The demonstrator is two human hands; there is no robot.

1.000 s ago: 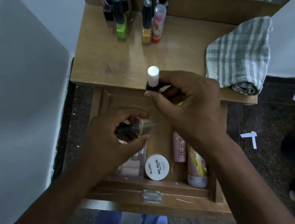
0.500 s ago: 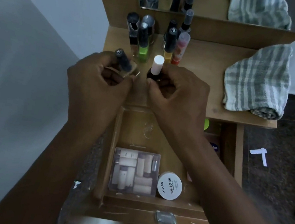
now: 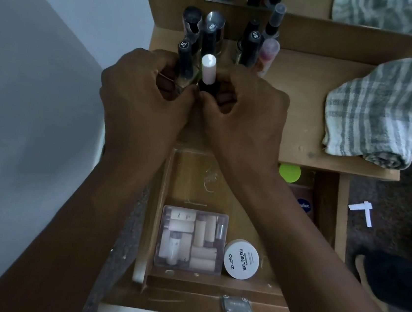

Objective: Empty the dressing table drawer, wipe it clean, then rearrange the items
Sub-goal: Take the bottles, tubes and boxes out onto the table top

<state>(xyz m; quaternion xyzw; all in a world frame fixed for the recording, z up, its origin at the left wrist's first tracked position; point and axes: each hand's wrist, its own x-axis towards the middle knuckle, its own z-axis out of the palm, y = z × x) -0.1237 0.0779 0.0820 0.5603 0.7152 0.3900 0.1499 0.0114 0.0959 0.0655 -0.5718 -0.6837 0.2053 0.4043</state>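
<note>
Your right hand [image 3: 240, 113] grips a dark nail polish bottle with a pale pink cap [image 3: 208, 69], and the bottle stands upright, long axis vertical, cap pointing up toward the mirror [image 3: 319, 4]. Your fingers are curled tight around its dark base, thumb and forefinger pinching it from either side. It sits over the dressing table top [image 3: 301, 95], near the left edge and just in front of the row of bottles [image 3: 248, 47] lined along the back edge.

Your left hand [image 3: 142, 97] is closed around a black-capped bottle [image 3: 185, 61], which also stands upright, cap up, just beside the pink-capped one. The fingers wrap its lower body, pressed together; you cannot tell whether either bottle's base touches the wood, because your knuckles hide it. The two hands touch at the thumbs.

The drawer [image 3: 327, 210] below the front edge is pulled open. At its front left corner lies a clear case of small tubes [image 3: 191, 240], flat, and just to its right a round white tub marked NAIL POLISH [image 3: 241, 259]. Near the drawer's back right corner a green lid [image 3: 289, 173] shows, with a blue-labelled container [image 3: 303, 205] close in front of it, partly hidden by your right forearm. A folded checked cloth [image 3: 374, 111] rests at the right edge of the table top.
</note>
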